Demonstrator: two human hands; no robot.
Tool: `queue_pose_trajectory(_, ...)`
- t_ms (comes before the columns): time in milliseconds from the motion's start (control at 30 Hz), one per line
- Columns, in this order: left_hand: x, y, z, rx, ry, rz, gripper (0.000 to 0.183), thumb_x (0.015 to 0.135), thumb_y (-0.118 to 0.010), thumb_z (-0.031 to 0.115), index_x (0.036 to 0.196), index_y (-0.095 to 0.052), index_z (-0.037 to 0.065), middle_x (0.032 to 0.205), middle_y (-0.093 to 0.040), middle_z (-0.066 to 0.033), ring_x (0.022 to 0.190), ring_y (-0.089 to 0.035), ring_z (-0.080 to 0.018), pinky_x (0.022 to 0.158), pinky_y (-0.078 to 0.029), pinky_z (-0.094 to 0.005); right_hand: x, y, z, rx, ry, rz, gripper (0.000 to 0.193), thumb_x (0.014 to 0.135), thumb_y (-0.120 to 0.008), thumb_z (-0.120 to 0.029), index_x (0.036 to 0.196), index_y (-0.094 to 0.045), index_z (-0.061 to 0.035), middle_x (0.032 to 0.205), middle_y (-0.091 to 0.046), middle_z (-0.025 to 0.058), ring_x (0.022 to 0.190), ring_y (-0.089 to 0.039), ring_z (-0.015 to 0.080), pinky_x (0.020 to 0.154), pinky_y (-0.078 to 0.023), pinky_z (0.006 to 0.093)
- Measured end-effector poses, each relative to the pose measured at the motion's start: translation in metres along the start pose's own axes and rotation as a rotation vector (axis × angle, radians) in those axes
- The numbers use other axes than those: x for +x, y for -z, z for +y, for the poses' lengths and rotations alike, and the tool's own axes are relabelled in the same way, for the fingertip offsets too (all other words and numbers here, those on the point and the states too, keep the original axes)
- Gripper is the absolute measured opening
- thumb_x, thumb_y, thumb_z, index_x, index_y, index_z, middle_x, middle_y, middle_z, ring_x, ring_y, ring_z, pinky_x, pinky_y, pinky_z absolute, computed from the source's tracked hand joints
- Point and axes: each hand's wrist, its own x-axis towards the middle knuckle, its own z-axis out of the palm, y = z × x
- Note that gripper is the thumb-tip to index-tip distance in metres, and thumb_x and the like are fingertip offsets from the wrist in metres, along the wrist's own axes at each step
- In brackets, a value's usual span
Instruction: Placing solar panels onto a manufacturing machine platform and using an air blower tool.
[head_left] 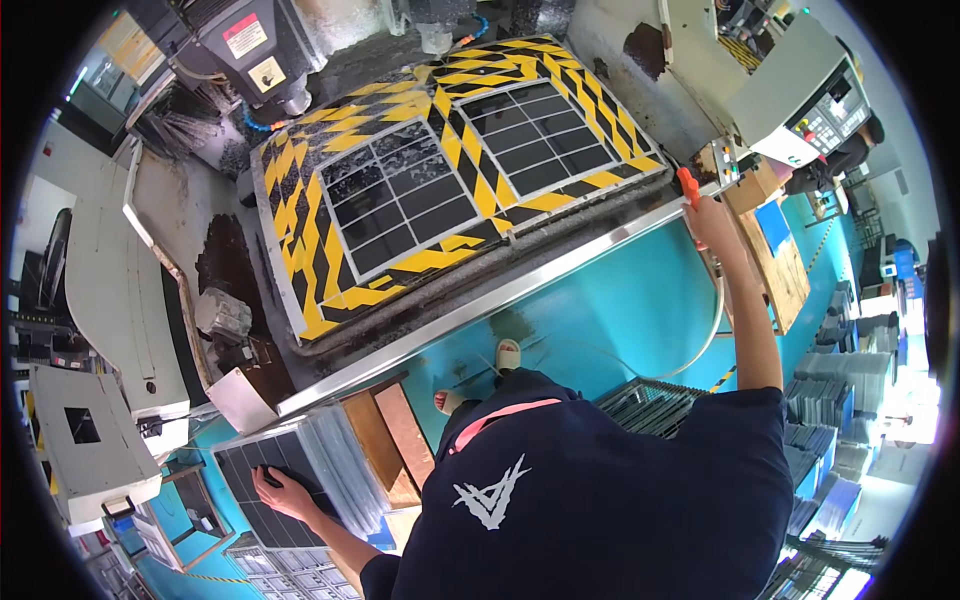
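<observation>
My right hand (706,220), right of centre in the frame, is closed round a red gun (687,186), with a pale hose (717,325) curving below. My left hand (286,497), lower left, has its fingers curled over a small black block (269,477) on a dark panel (292,458). Pale sheets (340,458) stand just beside it. Across the upper middle, two gridded plates (400,195) lie in a striped yellow-and-black bed (470,172).

R arm (756,315) stretched fwd & out to R, elbow slightly bent; R hand (705,217) wrapped in a grip. L arm (338,545) lower, out to L; L hand (286,496) approx. palm-down, fingers bent. R ft (508,350) fwd of L ft (444,401).
</observation>
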Motion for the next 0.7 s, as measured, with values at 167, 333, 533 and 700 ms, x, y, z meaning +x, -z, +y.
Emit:
queue_pose_trajectory(167,0.0,0.001,0.003,0.001,-0.004,0.005,0.031,0.103,-0.061,0.023,0.125,-0.067,0.003,0.133,-0.066,-0.0128,0.124,-0.061,-0.0339,0.106,-0.047,-0.0483,-0.004,-0.035,-0.052,0.286,0.147,-0.18,0.04,0.1,-0.064,-0.03,0.095,-0.066,0.0098,0.073,-0.071,0.0174,0.056,-0.072,0.03,0.052,-0.061,0.0385)
queue_pose_trajectory(333,0.0,0.005,0.009,0.0,0.026,0.003,0.03,0.103,-0.061,0.024,0.125,-0.067,0.004,0.135,-0.066,-0.0108,0.125,-0.06,-0.0333,0.106,-0.047,-0.0474,-0.005,-0.066,-0.104,0.297,0.199,-0.219,0.043,0.1,-0.061,-0.031,0.088,-0.064,0.0106,0.066,-0.068,0.0155,0.056,-0.071,0.0283,0.051,-0.059,0.038)
queue_pose_trajectory(533,0.0,0.01,0.02,0.002,0.072,-0.006,0.03,0.102,-0.062,0.024,0.125,-0.067,0.006,0.136,-0.065,-0.0092,0.127,-0.059,-0.0323,0.106,-0.047,-0.0471,0.002,-0.065,-0.15,0.304,0.309,-0.254,0.045,0.1,-0.061,-0.033,0.087,-0.064,0.01,0.065,-0.067,0.0168,0.052,-0.069,0.028,0.049,-0.058,0.038)
queue_pose_trajectory(700,-0.001,0.009,0.019,0.003,0.049,0.028,0.03,0.101,-0.063,0.022,0.124,-0.066,0.003,0.132,-0.066,-0.0124,0.124,-0.06,-0.0337,0.105,-0.047,-0.0462,0.016,-0.071,-0.191,0.283,0.365,-0.259,0.048,0.1,-0.062,-0.036,0.09,-0.065,0.0101,0.067,-0.069,0.0196,0.056,-0.072,0.0311,0.054,-0.06,0.0388)
